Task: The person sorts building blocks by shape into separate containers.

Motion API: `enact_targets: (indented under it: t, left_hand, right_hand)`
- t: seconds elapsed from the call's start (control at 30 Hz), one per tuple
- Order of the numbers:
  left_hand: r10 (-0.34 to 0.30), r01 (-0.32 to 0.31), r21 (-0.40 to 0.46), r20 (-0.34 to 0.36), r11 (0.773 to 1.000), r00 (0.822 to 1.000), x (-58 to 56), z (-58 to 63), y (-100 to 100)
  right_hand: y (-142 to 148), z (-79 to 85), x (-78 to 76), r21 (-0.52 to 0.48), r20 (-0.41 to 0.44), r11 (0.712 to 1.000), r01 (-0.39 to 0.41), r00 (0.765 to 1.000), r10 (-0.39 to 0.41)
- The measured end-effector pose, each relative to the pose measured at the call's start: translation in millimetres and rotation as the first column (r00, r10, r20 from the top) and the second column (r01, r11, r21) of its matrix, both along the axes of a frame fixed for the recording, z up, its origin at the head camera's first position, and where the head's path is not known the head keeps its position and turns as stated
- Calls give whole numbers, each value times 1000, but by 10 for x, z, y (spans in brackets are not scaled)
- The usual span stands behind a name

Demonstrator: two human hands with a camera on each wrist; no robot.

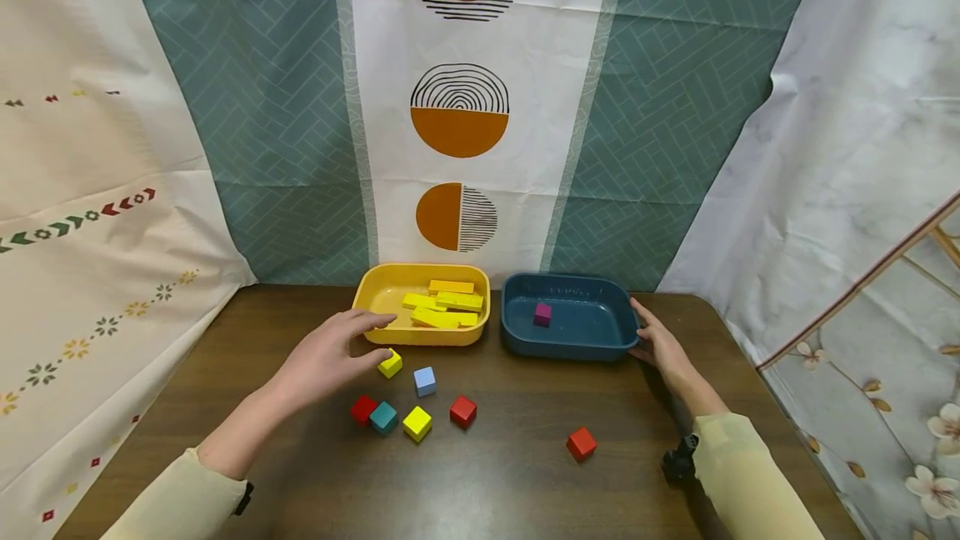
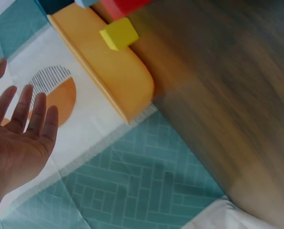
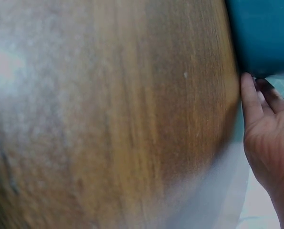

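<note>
My left hand (image 1: 330,357) hovers at the yellow bin's left front corner, thumb and fingers spread with nothing between them. In the left wrist view its fingers (image 2: 23,107) are extended. The yellow bin (image 1: 362,307) has several yellow blocks (image 1: 460,301) inside. Just beyond my left thumb is a yellow cube (image 1: 391,363). My right hand (image 1: 663,344) touches the right end of the dark blue bin (image 1: 570,350), which contains one purple cube (image 1: 542,314). In the right wrist view, extended fingers (image 3: 251,98) meet that bin's lower corner.
In front of the yellow bin lie a light blue cube (image 1: 424,382), a teal cube (image 1: 384,418), another yellow cube (image 1: 417,423) and two red cubes (image 1: 462,412). A further red cube (image 1: 581,444) sits to the right on the brown table (image 1: 510,490). Patterned cloth (image 1: 480,223) hangs behind.
</note>
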State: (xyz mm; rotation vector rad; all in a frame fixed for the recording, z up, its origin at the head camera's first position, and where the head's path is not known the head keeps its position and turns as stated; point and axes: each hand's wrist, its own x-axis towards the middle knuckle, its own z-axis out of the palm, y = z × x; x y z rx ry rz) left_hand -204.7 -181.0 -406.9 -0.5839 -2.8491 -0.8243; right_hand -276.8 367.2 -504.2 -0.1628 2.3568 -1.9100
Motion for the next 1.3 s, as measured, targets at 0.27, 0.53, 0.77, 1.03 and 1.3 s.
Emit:
enact_targets:
  t: [0.27,0.53,0.77,1.03,1.3]
  left_hand:
    - [-67,71,-54,67,996,995,21,-78,-253]
    - [-197,214,-119,139,969,971,20,-221,-446]
    - [-266,294,-135,193,946,944,12,-394,-545]
    - [-278,307,-163,178,938,944,-14,-541,-578]
    - [-294,323,-190,166,927,941,-38,-611,-563]
  right_hand:
    - [18,-5,-7,-12,-9,1000,-12,1000,11]
    - [57,-33,-21,1,-12,1000,-11,1000,11]
    - [34,-21,-9,10,-3,1000,-9,1000,9]
    - [21,-15,-6,23,-1,1000,-7,1000,7]
    - [7,-8,-3,23,4,1000,-3,1000,3]
